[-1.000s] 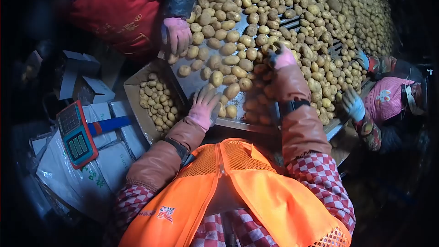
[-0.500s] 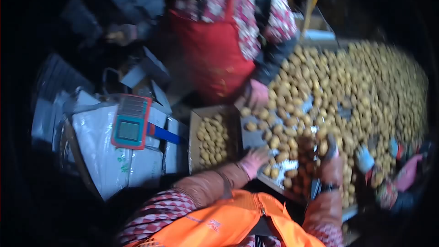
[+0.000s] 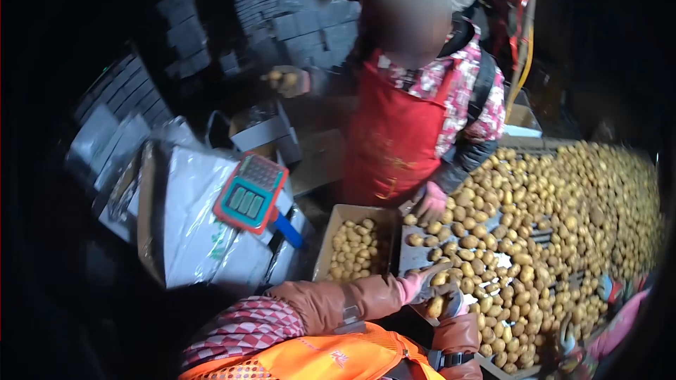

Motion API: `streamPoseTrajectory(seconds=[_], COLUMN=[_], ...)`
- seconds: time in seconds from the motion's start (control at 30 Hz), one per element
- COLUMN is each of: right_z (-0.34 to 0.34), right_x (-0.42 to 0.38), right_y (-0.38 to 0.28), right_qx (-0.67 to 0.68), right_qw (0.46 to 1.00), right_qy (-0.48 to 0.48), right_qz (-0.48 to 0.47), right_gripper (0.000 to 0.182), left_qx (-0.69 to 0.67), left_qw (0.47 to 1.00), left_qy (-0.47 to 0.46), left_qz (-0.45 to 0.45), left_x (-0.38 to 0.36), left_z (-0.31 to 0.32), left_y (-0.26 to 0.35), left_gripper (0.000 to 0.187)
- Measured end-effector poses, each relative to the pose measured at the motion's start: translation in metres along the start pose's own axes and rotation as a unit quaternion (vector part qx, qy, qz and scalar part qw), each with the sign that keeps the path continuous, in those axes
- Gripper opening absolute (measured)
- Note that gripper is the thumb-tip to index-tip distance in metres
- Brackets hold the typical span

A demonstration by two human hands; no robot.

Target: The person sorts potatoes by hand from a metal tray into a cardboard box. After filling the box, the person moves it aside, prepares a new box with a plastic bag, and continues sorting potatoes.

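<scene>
My left hand (image 3: 421, 284), in a pink and grey glove, reaches over the near left edge of the potato pile. Its fingers and thumb curve around a potato (image 3: 440, 279). Close beside it, my right hand (image 3: 455, 302), in a similar glove, grips another potato (image 3: 436, 306). Both hands almost touch, so parts of their fingers are hidden. Loose potatoes (image 3: 524, 260) cover the sorting table (image 3: 415, 257) around them. Left of my hands stands a cardboard box (image 3: 325, 252) with several potatoes inside.
Across the table, a co-worker in a red apron (image 3: 391, 134) rests one hand (image 3: 433, 202) by the potatoes and holds some in the other. A scale display (image 3: 248, 193) stands left, near plastic-wrapped cartons (image 3: 190, 218). Another person's pink sleeve (image 3: 620, 327) reaches in at the right.
My right hand has moved left from the pile to beside my left hand, with a potato. The co-worker's raised hand now shows potatoes. The camera view has shifted.
</scene>
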State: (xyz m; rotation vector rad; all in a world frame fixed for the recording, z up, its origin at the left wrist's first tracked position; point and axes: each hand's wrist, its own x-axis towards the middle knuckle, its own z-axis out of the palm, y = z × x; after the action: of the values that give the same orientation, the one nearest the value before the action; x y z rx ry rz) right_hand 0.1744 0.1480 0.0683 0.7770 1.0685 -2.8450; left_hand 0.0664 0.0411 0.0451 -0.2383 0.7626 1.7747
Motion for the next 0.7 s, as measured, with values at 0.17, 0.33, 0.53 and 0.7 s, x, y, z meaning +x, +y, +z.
streamPoseTrajectory(seconds=[0.17, 0.33, 0.53, 0.7], right_z=[0.018, 0.035, 0.065, 0.048], right_x=[0.002, 0.008, -0.021, -0.041], right_y=[0.027, 0.038, 0.041, 0.043], right_qx=[-0.066, 0.090, 0.176, 0.236], right_qw=[0.997, 0.995, 0.967, 0.972], right_qy=[-0.002, 0.040, -0.133, -0.013], right_qz=[0.030, -0.006, -0.124, 0.002], right_gripper=[0.040, 0.062, 0.048, 0.042], left_qx=[0.142, 0.328, 0.246, 0.290], left_qw=[0.980, 0.922, 0.954, 0.934], left_qy=[-0.130, 0.009, 0.047, -0.004], left_qz=[0.045, 0.204, 0.163, 0.210], left_x=[-0.047, -0.089, -0.124, -0.113], left_z=[-0.022, -0.043, -0.050, -0.063], left_y=[0.025, 0.045, 0.075, 0.057], left_gripper=[0.034, 0.059, 0.045, 0.041])
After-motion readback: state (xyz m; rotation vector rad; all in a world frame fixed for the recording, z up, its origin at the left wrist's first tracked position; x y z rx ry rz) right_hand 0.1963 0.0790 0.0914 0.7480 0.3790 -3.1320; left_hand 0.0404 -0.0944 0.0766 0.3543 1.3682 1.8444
